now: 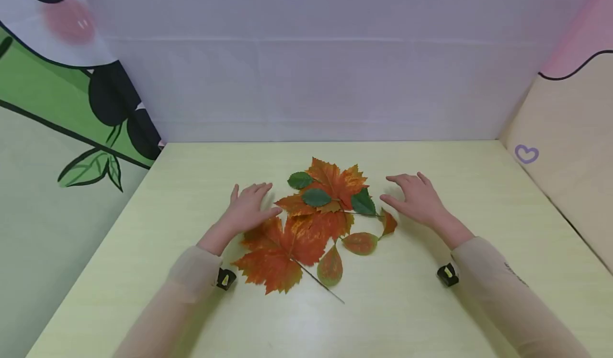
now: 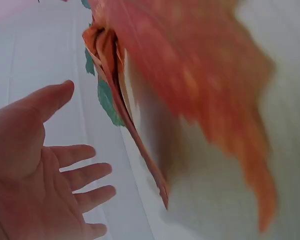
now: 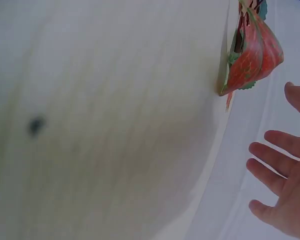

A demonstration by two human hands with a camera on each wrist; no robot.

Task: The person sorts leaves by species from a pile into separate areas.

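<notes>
A loose cluster of artificial autumn leaves lies mid-table. Its large orange-red maple leaf point(image 1: 273, 257) with a thin stem is at the front left, and another orange maple leaf point(image 1: 335, 180) is at the back. Dark green leaves point(image 1: 316, 197) lie on top, while small red-green leaves point(image 1: 360, 243) are at the right front. My left hand point(image 1: 249, 209) is left of the cluster, fingers spread, its thumb close to the maple leaf; it holds nothing. To the right, my right hand point(image 1: 419, 198) hovers with extended fingers and nothing in it, nearest the curled small leaf point(image 3: 257, 57).
The pale wooden table point(image 1: 407, 310) stretches around the leaves. A lilac cloth backdrop point(image 1: 330, 92) rises at its far edge, with printed panels at left point(image 1: 57, 230) and right point(image 1: 570, 134). Each wrist carries a small black device, such as the right one point(image 1: 447, 275).
</notes>
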